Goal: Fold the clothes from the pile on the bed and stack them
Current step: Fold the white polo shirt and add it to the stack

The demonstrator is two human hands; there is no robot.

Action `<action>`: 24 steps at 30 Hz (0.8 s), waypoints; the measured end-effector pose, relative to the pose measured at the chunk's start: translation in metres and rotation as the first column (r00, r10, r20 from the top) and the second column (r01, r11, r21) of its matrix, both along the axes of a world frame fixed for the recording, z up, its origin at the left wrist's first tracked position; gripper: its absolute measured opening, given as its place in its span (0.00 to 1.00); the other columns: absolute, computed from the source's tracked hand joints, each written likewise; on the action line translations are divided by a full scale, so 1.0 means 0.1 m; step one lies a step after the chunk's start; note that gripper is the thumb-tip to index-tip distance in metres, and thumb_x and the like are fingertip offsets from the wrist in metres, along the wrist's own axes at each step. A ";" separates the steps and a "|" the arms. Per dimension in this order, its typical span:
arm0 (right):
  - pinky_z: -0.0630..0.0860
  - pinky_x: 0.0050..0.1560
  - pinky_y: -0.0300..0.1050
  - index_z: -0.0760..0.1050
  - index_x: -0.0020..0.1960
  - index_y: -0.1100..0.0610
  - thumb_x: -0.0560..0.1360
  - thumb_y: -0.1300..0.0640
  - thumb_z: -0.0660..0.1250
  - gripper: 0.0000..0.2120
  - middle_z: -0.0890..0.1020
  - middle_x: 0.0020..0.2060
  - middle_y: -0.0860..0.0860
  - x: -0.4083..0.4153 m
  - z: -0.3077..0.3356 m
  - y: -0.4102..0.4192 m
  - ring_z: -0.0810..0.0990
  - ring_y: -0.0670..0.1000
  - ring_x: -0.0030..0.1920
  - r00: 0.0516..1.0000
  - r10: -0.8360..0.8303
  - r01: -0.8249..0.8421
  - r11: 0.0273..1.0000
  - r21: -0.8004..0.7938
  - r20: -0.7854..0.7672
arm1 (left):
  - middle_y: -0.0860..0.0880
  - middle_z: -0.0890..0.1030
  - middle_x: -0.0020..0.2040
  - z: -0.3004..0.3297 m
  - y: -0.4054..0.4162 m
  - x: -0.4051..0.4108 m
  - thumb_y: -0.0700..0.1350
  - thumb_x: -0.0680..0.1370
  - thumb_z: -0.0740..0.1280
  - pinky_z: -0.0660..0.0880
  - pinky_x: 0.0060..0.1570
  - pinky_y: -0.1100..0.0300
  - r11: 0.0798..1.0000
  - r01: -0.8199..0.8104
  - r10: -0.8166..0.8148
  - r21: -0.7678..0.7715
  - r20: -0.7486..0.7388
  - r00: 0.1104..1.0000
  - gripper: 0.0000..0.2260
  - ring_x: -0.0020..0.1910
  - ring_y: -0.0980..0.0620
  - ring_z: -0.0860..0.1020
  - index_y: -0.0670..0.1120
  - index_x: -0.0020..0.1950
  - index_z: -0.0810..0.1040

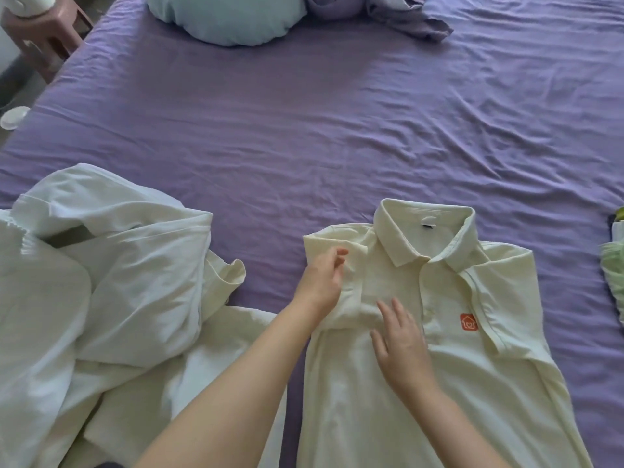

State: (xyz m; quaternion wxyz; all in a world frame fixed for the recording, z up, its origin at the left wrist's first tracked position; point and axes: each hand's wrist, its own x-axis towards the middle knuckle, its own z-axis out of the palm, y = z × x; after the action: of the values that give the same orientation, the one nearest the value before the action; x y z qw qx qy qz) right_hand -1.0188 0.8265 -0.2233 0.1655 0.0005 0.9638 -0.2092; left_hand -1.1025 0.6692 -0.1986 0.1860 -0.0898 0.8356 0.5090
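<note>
A pale yellow polo shirt (449, 349) with an orange house logo lies face up on the purple bed, collar away from me. Its left sleeve is folded inward over the chest. My left hand (322, 278) rests on that folded sleeve near the shoulder with fingers loosely bent. My right hand (401, 342) lies flat on the shirt's chest beside the sleeve's cuff, fingers straight. A pile of white and cream clothes (101, 282) sits crumpled at the left, touching the bed's near edge.
The purple bedsheet (337, 130) stretches out behind the shirt. A light blue pillow (233, 18) and a bunched purple cloth (398, 15) lie at the far end. A green item (614, 265) shows at the right edge. A pink stool (50, 38) stands beside the bed, far left.
</note>
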 end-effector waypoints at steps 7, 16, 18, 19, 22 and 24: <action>0.27 0.69 0.53 0.41 0.76 0.41 0.78 0.37 0.50 0.31 0.35 0.75 0.52 0.29 -0.31 0.17 0.30 0.57 0.73 0.966 0.239 -0.256 0.939 0.230 0.098 | 0.51 0.35 0.77 -0.63 0.05 0.26 0.64 0.80 0.45 0.33 0.71 0.42 0.477 0.509 -0.562 -0.717 0.196 0.803 0.30 0.75 0.47 0.33 0.56 0.77 0.37; 0.34 0.72 0.57 0.39 0.76 0.43 0.78 0.38 0.47 0.31 0.37 0.76 0.55 0.28 -0.34 0.20 0.35 0.60 0.75 0.936 0.315 -0.350 0.878 0.326 0.157 | 0.48 0.39 0.78 -0.53 0.30 0.47 0.61 0.81 0.44 0.31 0.67 0.35 0.393 0.370 -0.402 -0.842 0.205 0.893 0.28 0.76 0.42 0.37 0.55 0.77 0.38; 0.36 0.72 0.57 0.44 0.77 0.44 0.80 0.42 0.49 0.28 0.42 0.77 0.55 0.47 -0.23 0.26 0.38 0.60 0.76 0.928 0.342 -0.371 0.884 0.286 0.148 | 0.46 0.43 0.79 -0.42 0.41 0.77 0.57 0.82 0.47 0.30 0.66 0.35 0.398 0.320 -0.390 -0.860 0.158 0.907 0.27 0.76 0.41 0.38 0.52 0.78 0.43; 0.39 0.73 0.58 0.48 0.77 0.44 0.80 0.44 0.51 0.27 0.45 0.77 0.56 0.61 -0.17 0.31 0.41 0.60 0.76 0.926 0.349 -0.376 0.889 0.263 0.144 | 0.45 0.43 0.79 -0.40 0.46 0.96 0.55 0.82 0.48 0.29 0.65 0.35 0.387 0.321 -0.411 -0.864 0.150 0.899 0.26 0.76 0.40 0.38 0.51 0.78 0.44; 0.67 0.64 0.62 0.72 0.68 0.47 0.68 0.48 0.74 0.29 0.71 0.68 0.58 1.12 -0.02 0.56 0.67 0.64 0.69 0.935 0.348 -0.353 0.905 0.238 0.067 | 0.44 0.42 0.79 -0.38 0.63 1.63 0.52 0.82 0.49 0.27 0.64 0.36 0.391 0.389 -0.466 -0.834 0.185 0.865 0.25 0.76 0.40 0.37 0.50 0.78 0.45; 0.75 0.55 0.60 0.80 0.60 0.49 0.58 0.49 0.81 0.31 0.79 0.60 0.58 1.46 0.02 0.78 0.77 0.62 0.61 0.937 0.344 -0.347 0.900 0.265 0.061 | 0.45 0.42 0.79 -0.36 0.75 2.04 0.53 0.82 0.48 0.30 0.67 0.37 0.441 0.431 -0.435 -0.787 0.232 0.870 0.25 0.76 0.42 0.38 0.51 0.78 0.45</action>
State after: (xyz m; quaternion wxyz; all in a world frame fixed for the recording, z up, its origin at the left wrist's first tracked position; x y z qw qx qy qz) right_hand -0.8732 0.9050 -0.2212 0.2044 -0.1465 0.9669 -0.0425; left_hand -0.8986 0.7446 -0.2351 0.2442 0.0518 0.9684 -0.0020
